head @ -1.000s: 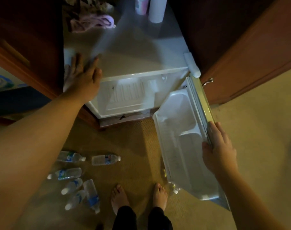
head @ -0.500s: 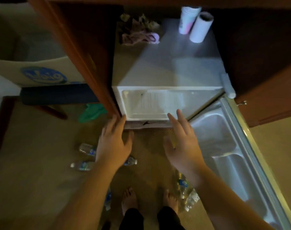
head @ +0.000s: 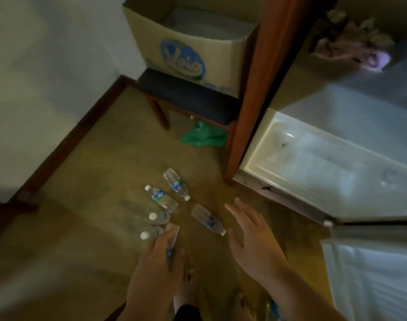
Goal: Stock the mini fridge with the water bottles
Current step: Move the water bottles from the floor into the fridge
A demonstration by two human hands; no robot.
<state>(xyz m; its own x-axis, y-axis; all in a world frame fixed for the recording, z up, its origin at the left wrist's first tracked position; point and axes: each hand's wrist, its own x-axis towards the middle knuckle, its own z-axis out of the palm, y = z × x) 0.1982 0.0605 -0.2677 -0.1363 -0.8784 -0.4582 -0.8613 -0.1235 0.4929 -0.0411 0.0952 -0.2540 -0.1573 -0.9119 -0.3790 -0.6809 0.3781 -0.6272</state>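
Note:
Several clear water bottles with blue labels lie on the carpet: one (head: 175, 187) furthest from me, one (head: 163, 199) beside it, two white-capped ones (head: 159, 216) (head: 149, 234) to the left, and one (head: 208, 220) between my hands. My left hand (head: 160, 258) reaches down with straight fingers over another bottle (head: 172, 230), which it partly hides. My right hand (head: 251, 239) hovers open with spread fingers just right of the middle bottle. The white mini fridge (head: 313, 172) stands open on the right, its door (head: 371, 274) swung out towards me.
A cardboard box (head: 186, 49) sits on a dark-seated chair (head: 186, 96) at the back. Under the chair lies a green plastic bag (head: 204, 136). A wooden cabinet panel (head: 255, 89) stands left of the fridge. Pink cloth (head: 360, 52) lies on the fridge top. My bare feet (head: 188, 290) are below.
My view has swung left and down from the fridge to the bottles. Both hands left the fridge and its door and dropped towards the floor; the left one now reaches over a bottle.

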